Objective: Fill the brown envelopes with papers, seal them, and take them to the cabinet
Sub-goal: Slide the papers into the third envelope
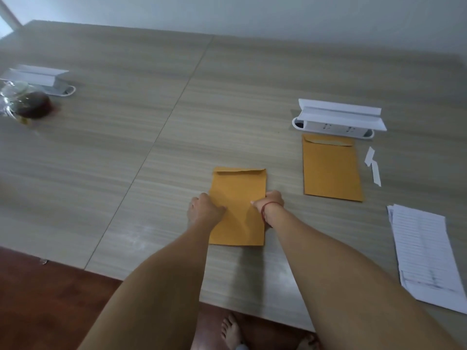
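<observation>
Fingers curled on both sides: left hand (206, 209) and right hand (273, 199) pinch the long edges of a flat rectangular brown paper envelope (238, 185) (flap folded down), lying on the grey wood-grain table (151, 122). Second brown envelope (331, 168) flat at its 2 o'clock, well apart. Stack of white lined papers (427, 256) at 4 o'clock.

1. We take this for an office or meeting room: the counter (227, 97) is a long wood-grain top made of panels that meet at a seam (177, 102).
2. We see flip-lid power units set into it, the right socket box (336, 122) and the left socket box (43, 79).
3. We find paperwork lying on it: a stack of printed papers (427, 256), a near envelope (240, 188) and a far envelope (331, 168), both brown.
4. We note a plain pale wall (278, 13) and a reddish wood floor (38, 286).
</observation>
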Demonstrator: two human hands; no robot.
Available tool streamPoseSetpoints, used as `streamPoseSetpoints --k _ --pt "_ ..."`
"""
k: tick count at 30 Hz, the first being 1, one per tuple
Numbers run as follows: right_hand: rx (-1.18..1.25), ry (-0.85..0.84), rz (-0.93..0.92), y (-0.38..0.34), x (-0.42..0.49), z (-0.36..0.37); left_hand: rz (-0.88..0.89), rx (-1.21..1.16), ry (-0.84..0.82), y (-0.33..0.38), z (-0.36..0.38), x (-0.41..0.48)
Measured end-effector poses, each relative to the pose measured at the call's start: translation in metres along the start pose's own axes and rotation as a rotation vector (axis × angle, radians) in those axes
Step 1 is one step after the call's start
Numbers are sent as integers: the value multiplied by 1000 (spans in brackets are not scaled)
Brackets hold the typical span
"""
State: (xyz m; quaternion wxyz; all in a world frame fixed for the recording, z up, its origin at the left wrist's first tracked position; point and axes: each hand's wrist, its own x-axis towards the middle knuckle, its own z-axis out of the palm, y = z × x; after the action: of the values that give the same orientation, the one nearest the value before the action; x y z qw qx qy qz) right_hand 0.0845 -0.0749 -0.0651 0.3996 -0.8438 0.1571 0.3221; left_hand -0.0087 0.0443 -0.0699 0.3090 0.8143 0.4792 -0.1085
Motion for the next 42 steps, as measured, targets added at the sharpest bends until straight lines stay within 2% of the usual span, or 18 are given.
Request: streamPoseSetpoints --k 6,9,12,14,19,25,30,33,36,40,42 --pt "22 -74 -39 7 -5 -7 -4 45 21 8 -2 -6" --pt "88 -106 -44 9 -10 -27 4 -32 58 22 -3 -16" --pt "100 -121 -31 16 -14 -59 54 -151 -8 51 1 -35" --pt "93 -78 -22 28 -13 -85 113 -146 -72 72 11 -55" --pt "-67 136 -58 62 -10 -151 201 -60 -160 116 52 -101" --pt "-255 157 -61 123 4 -212 193 120 -187 154 117 -152" --pt "-472 177 -97 151 14 -234 154 242 -101 158 155 -172" --pt "-538 214 -170 161 24 -238 171 355 -34 159 162 -177" --pt "-523 177 -331 159 38 -234 306 328 5 165 163 -173" --pt "-461 115 -459 150 51 -230 375 280 -125 179 163 -156" --pt "-537 48 -475 146 59 -233 356 254 -183 187 164 -148"
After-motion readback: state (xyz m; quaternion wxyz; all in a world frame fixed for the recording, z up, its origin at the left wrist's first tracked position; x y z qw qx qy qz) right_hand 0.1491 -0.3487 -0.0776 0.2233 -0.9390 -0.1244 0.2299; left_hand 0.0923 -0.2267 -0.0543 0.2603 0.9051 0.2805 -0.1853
